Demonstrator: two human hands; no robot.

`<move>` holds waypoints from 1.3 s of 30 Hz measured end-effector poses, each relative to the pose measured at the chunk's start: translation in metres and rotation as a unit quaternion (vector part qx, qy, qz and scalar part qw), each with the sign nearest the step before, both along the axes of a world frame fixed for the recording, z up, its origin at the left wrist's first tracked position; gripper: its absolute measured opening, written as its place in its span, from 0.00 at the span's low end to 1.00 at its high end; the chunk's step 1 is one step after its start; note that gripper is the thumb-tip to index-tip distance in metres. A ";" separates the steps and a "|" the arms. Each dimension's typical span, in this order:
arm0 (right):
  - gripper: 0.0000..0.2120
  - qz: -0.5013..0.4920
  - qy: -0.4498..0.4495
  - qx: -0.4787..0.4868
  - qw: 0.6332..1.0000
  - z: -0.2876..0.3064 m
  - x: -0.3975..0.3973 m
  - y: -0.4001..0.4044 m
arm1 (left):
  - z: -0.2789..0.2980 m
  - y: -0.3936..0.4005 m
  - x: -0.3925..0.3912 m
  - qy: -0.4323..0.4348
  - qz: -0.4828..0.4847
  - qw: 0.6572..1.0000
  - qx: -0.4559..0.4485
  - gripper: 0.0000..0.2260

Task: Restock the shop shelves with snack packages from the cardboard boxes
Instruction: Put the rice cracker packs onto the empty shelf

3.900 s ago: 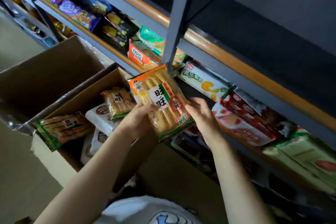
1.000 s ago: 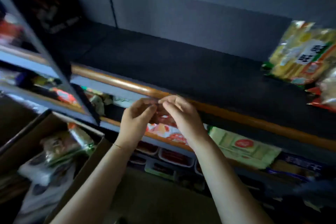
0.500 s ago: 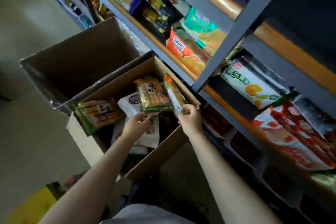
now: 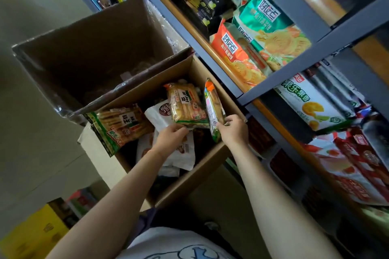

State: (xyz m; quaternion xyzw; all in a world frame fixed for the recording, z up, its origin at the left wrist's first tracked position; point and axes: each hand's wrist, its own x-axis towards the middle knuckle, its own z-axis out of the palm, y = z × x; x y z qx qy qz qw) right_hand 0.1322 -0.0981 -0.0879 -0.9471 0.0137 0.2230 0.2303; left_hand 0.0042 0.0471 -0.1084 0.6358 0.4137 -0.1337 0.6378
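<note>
An open cardboard box (image 4: pixel 195 176) on the floor holds rice-cracker packs and white snack bags. My right hand (image 4: pixel 233 130) grips one yellow cracker pack (image 4: pixel 213 107) by its lower end, the pack standing on edge against the box's right wall. My left hand (image 4: pixel 170 139) holds the bottom edge of a second cracker pack (image 4: pixel 185 104) lying face up in the box. A third cracker pack (image 4: pixel 117 126) hangs over the box's left rim. White bags (image 4: pixel 181 153) lie beneath my left hand.
A larger brown box (image 4: pixel 94 52) lined with clear plastic stands behind. Grey metal shelves (image 4: pixel 284 78) on the right carry orange and green biscuit bags (image 4: pixel 259 33), a white fruit-snack pack (image 4: pixel 309 105) and red packs (image 4: pixel 357 166). Yellow cartons (image 4: pixel 31 235) sit at lower left.
A second ago both hands were up at the dark upper shelf, empty. They have come down into the box, and each now holds a cracker pack.
</note>
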 end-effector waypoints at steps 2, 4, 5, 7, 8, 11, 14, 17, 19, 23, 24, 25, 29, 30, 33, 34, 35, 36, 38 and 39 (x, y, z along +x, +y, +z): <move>0.11 -0.005 -0.010 0.056 0.998 0.016 -0.006 -0.005 | 0.005 -0.004 0.009 -0.028 0.007 0.999 -0.034 0.11; 0.09 0.020 -0.048 0.104 0.993 0.036 -0.015 -0.012 | 0.016 -0.009 0.019 -0.064 0.015 0.994 -0.091 0.19; 0.09 0.051 -0.084 0.110 0.989 0.046 -0.021 -0.016 | 0.023 -0.011 0.025 -0.086 0.023 0.988 -0.129 0.25; 0.10 0.144 -0.166 0.100 0.970 0.058 -0.037 -0.024 | 0.035 -0.016 0.038 -0.130 0.048 0.973 -0.185 0.33; 0.10 0.190 -0.196 0.090 0.958 0.062 -0.046 -0.027 | 0.042 -0.020 0.045 -0.156 0.068 0.964 -0.203 0.32; 0.09 0.245 -0.201 0.097 0.943 0.072 -0.063 -0.038 | 0.058 -0.036 0.057 -0.205 0.121 0.954 -0.183 0.22; 0.06 0.201 -0.233 0.158 0.938 0.087 -0.064 -0.061 | 0.067 -0.049 0.054 -0.224 0.098 0.946 -0.211 0.11; 0.07 0.040 -0.288 0.164 0.943 0.103 -0.061 -0.093 | 0.084 -0.063 0.046 -0.252 0.012 0.919 -0.304 0.12; 0.11 -0.044 -0.281 0.185 0.941 0.116 -0.060 -0.115 | 0.100 -0.079 0.046 -0.266 -0.055 0.906 -0.326 0.10; 0.09 -0.102 -0.177 0.298 0.932 0.159 -0.059 -0.165 | 0.139 -0.129 0.061 -0.269 -0.156 0.901 -0.304 0.19; 0.11 -0.095 -0.173 0.311 0.930 0.170 -0.061 -0.181 | 0.152 -0.146 0.066 -0.275 -0.176 0.897 -0.299 0.21; 0.14 -0.094 -0.176 0.322 0.925 0.182 -0.064 -0.198 | 0.164 -0.163 0.072 -0.284 -0.190 0.894 -0.291 0.22; 0.11 -0.167 -0.262 0.324 0.894 0.219 -0.071 -0.272 | 0.221 -0.259 0.082 -0.344 -0.209 0.877 -0.262 0.23; 0.10 -0.201 -0.292 0.323 0.878 0.226 -0.071 -0.293 | 0.231 -0.287 0.082 -0.357 -0.219 0.876 -0.239 0.23; 0.10 -0.293 -0.358 0.310 0.831 0.247 -0.071 -0.362 | 0.249 -0.369 0.081 -0.389 -0.278 0.868 -0.134 0.28; 0.09 -0.314 -0.369 0.310 0.818 0.252 -0.071 -0.387 | 0.253 -0.394 0.082 -0.401 -0.294 0.862 -0.102 0.28; 0.08 -0.326 -0.376 0.311 0.810 0.257 -0.072 -0.411 | 0.258 -0.419 0.083 -0.411 -0.303 0.856 -0.079 0.27; 0.08 -0.332 -0.380 0.314 0.804 0.262 -0.074 -0.434 | 0.265 -0.442 0.084 -0.420 -0.306 0.852 -0.067 0.26; 0.08 -0.337 -0.385 0.329 0.794 0.268 -0.077 -0.477 | 0.280 -0.486 0.087 -0.441 -0.307 0.841 -0.062 0.25; 0.09 -0.335 -0.392 0.339 0.787 0.270 -0.079 -0.498 | 0.287 -0.506 0.090 -0.450 -0.307 0.837 -0.054 0.24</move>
